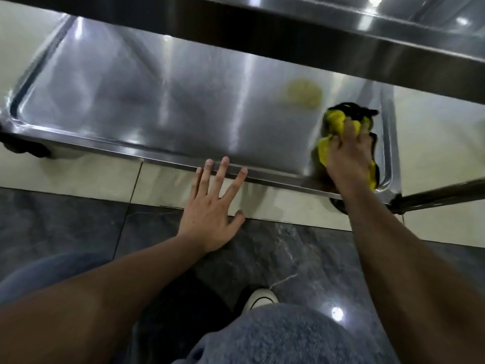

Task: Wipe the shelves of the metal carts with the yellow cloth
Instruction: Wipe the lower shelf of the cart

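Pressing the bunched yellow cloth (331,147) into the lower shelf's (147,101) right near corner, the right hand (347,156) may shove the cart, since the left hand's (210,206) spread fingers barely reach its rim.

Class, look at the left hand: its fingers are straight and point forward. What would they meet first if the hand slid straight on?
The left hand would first meet the front rim of the cart's lower shelf; its fingertips already seem to reach it, though depth is unclear.
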Tool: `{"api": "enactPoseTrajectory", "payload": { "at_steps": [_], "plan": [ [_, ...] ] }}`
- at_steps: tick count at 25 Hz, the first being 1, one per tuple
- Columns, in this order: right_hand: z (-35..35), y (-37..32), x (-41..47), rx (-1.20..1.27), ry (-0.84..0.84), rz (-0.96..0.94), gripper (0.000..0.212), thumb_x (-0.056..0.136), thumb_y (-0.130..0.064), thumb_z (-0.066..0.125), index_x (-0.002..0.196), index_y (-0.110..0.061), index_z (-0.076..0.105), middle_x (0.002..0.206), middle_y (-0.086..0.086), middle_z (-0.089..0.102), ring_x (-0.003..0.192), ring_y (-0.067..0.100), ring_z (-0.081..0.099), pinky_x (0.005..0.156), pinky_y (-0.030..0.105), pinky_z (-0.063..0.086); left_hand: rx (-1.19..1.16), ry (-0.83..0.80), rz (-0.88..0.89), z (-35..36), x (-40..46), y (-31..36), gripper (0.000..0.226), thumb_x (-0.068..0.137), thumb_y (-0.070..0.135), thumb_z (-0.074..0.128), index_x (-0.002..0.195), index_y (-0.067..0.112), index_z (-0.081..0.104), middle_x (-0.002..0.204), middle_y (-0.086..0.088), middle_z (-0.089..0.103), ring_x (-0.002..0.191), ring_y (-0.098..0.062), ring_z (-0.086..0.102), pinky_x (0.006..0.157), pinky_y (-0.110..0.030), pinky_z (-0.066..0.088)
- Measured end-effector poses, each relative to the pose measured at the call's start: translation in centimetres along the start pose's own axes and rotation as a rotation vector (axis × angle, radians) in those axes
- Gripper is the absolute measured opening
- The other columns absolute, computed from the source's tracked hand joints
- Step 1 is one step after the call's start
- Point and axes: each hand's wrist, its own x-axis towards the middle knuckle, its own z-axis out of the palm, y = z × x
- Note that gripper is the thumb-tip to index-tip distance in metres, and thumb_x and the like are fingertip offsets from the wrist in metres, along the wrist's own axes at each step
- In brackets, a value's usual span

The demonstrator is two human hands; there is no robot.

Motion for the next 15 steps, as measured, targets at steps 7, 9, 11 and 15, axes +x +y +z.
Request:
{"api": "enactPoseTrajectory", "payload": {
  "at_steps": [7, 9, 11, 15],
  "plan": [
    [1.9, -5.8, -4.4, 0.059, -0.134, -0.414, 0.056, 0.101, -0.031, 0.044, 0.156, -0.031, 0.034, 0.165, 0.010, 0.026, 0.150, 0.030, 0.029, 0.125, 0.042, 0.022, 0.010, -0.029, 0.036, -0.7, -0.2, -0.8, 0.083, 0.092, 0.063, 0.029, 0.158, 0.039, -0.015, 0.168, -0.005, -0.019, 0.155, -0.034, -0.017, 0.127, -0.052, -0.003],
    [1.0, -2.4, -3.9, -0.002, -0.020, -0.241, 0.056, 0.101, -0.031, 0.044, 0.156, -0.027, 0.034, 0.165, 0.013, 0.026, 0.148, 0.034, 0.031, 0.122, 0.043, 0.025, 0.006, -0.070, 0.033, -1.2, -0.1, -0.7, 0.083, 0.090, 0.065, 0.022, 0.157, 0.039, -0.020, 0.167, -0.005, -0.023, 0.154, -0.034, -0.019, 0.126, -0.051, -0.005],
    [0.0, 0.6, -2.8, -0.011, 0.011, -0.044, 0.057, 0.102, -0.033, 0.041, 0.157, -0.024, 0.028, 0.165, 0.016, 0.021, 0.147, 0.039, 0.028, 0.122, 0.048, 0.025, 0.023, -0.101, 0.027, -1.5, 0.1, -0.4, 0.084, 0.088, 0.067, 0.017, 0.155, 0.039, -0.024, 0.166, -0.006, -0.027, 0.153, -0.034, -0.021, 0.126, -0.051, -0.008],
    [-1.1, 1.2, -0.7, 0.024, -0.049, 0.132, 0.060, 0.103, -0.037, 0.038, 0.159, -0.023, 0.020, 0.167, 0.018, 0.012, 0.151, 0.042, 0.018, 0.123, 0.053, 0.018, 0.048, -0.155, 0.026, -1.5, 0.6, 0.4, 0.088, 0.091, 0.067, 0.025, 0.154, 0.036, -0.028, 0.162, -0.009, -0.034, 0.151, -0.038, -0.026, 0.124, -0.053, -0.012]
  ]
}}
